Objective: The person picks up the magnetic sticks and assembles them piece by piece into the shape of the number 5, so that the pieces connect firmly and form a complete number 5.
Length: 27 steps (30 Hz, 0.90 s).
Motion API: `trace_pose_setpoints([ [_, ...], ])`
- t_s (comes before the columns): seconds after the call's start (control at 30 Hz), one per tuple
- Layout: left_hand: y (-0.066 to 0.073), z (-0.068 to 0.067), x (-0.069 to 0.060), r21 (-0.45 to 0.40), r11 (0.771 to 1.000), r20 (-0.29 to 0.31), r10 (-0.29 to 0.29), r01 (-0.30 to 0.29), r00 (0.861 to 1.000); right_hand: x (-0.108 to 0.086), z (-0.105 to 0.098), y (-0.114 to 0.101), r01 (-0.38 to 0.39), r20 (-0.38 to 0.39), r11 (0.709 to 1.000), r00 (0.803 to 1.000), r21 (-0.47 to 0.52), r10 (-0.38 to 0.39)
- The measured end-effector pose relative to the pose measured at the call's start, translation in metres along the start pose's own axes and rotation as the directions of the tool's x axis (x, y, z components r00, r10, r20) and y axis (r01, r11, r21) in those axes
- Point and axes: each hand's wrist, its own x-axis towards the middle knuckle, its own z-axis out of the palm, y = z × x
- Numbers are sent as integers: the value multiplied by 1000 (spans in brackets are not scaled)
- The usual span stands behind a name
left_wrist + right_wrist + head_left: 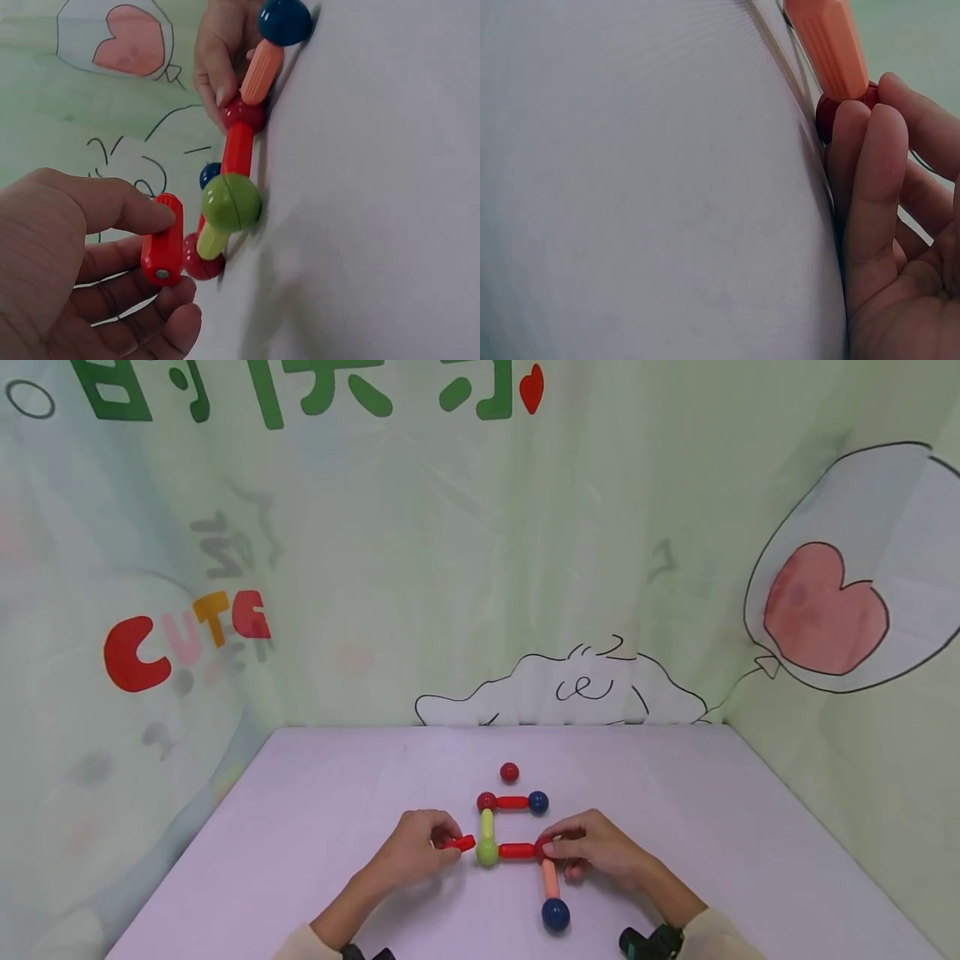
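My left hand (pixel 420 850) pinches a short red magnetic rod (pixel 163 240) between thumb and fingers, its metal end showing in the left wrist view. The rod is just left of a green ball (pixel 487 852), apart from it in the left wrist view. With its fingertips my right hand (pixel 600 850) holds a red ball (pixel 246 114) that joins a second red rod (pixel 517 851) to an orange rod (pixel 551 879). A dark blue ball (pixel 556 915) caps the orange rod. From the green ball a yellow-green rod (pixel 487 823) leads to another red ball (pixel 487 802).
Past the hands, a further red rod (pixel 512 802) runs from that red ball to a blue ball (pixel 537 802). A loose red ball (pixel 509 772) lies farther back on the white table (pixel 337 768). Printed curtains (pixel 465 543) stand behind the table.
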Motion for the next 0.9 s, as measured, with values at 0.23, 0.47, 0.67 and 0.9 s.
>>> trace_pose_setpoints([
  [0.23,19,15,1,6,1000,129,-6,5,992,4,-1,0,0,-11,1000,1000,10,1],
  [0.47,31,30,-2,-4,1000,229,-16,17,973,0,0,-2,3,0,1000,1000,-9,-3],
  [0.67,41,37,-2,-2,999,271,52,-53,961,0,-2,-4,6,-26,1000,1000,-24,-7],
  [0.9,49,45,-4,16,1000,330,21,-27,944,2,-1,0,1,-3,1000,1000,-22,-1],
])
